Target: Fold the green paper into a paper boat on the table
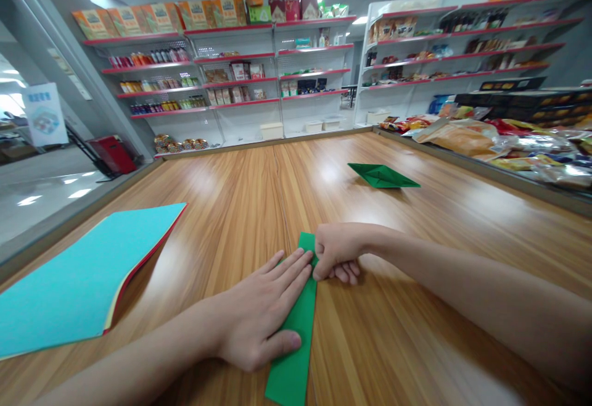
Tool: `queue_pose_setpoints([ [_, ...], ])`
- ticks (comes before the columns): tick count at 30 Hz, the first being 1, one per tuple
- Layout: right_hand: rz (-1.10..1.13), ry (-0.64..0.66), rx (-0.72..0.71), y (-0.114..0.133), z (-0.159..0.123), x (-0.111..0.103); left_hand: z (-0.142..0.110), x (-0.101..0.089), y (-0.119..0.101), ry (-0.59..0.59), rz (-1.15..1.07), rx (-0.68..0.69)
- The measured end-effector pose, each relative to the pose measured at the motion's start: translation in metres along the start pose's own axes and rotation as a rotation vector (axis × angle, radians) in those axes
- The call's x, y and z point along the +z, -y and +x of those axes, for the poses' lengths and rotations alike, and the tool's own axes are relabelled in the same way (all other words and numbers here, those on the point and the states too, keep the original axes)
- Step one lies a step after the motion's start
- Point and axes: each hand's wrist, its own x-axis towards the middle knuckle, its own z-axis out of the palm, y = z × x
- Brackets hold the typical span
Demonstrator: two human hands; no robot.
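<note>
A long, narrow strip of green paper (296, 326) lies on the wooden table in front of me, apparently folded along its length. My left hand (266, 307) rests flat on it, fingers stretched toward the far end and thumb near the middle. At the strip's far right edge, my right hand (340, 252) is closed, with thumb and curled index finger against the paper's edge; the exact contact is partly hidden. Farther off to the right sits a folded green paper piece (383, 175), pointed at both ends.
A stack of coloured paper (92, 264), light blue on top, lies at the table's left. Packaged goods (481, 137) are piled beyond the table's right edge. Stocked shelves (231, 60) stand behind, and a red cart-like object (113, 153) is on the floor at left.
</note>
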Motion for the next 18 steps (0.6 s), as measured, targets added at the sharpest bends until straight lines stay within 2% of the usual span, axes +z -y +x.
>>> queue_pose_setpoints([
  [5, 0.005, -0.009, 0.008, -0.005, 0.003, -0.006, 0.000, -0.002, -0.002, 0.019, 0.011, -0.017],
  [13, 0.031, -0.097, 0.031, -0.016, 0.005, -0.018, 0.000, -0.001, -0.003, -0.006, 0.018, 0.014],
  [18, 0.058, -0.142, 0.027, -0.024, 0.009, -0.025, 0.000, -0.002, -0.005, 0.017, 0.033, -0.010],
])
